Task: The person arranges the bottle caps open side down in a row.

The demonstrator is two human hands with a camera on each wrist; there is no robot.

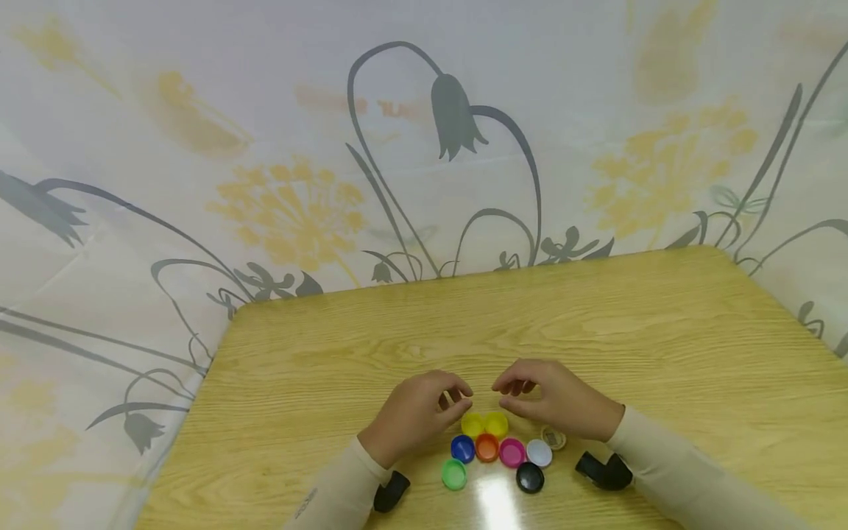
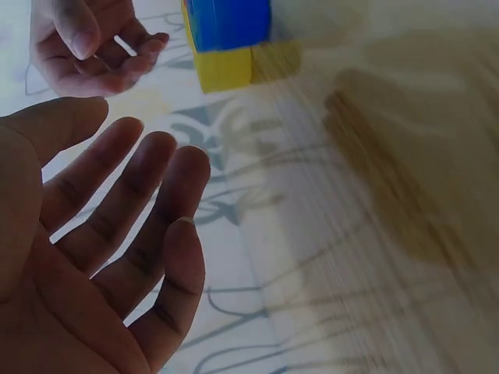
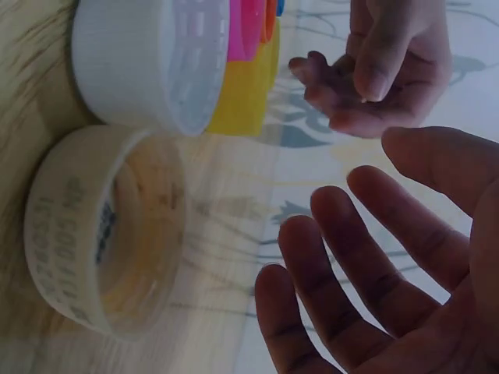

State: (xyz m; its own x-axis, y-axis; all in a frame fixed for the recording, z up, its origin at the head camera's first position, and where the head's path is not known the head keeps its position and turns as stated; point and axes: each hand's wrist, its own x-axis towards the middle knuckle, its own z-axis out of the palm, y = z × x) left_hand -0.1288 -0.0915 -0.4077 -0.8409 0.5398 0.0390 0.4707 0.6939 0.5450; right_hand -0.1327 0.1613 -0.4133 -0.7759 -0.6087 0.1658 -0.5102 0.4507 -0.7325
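Observation:
My left hand hovers above the table with loosely bent fingers and nothing in it. Facing it, my right hand is held the same way, also holding nothing. Just below the gap between them, two yellow caps sit side by side. Nearer me lie a blue cap, an orange cap, a pink cap and a white cap. A beige cap with printed lettering stands nearest the right hand. Closest to me are a green cap and a black cap.
The wooden table reaches back to a flower-patterned cloth hanging behind and at the sides. Black curved pieces show under both wrists. A bright glare lies on the tabletop in front of the caps.

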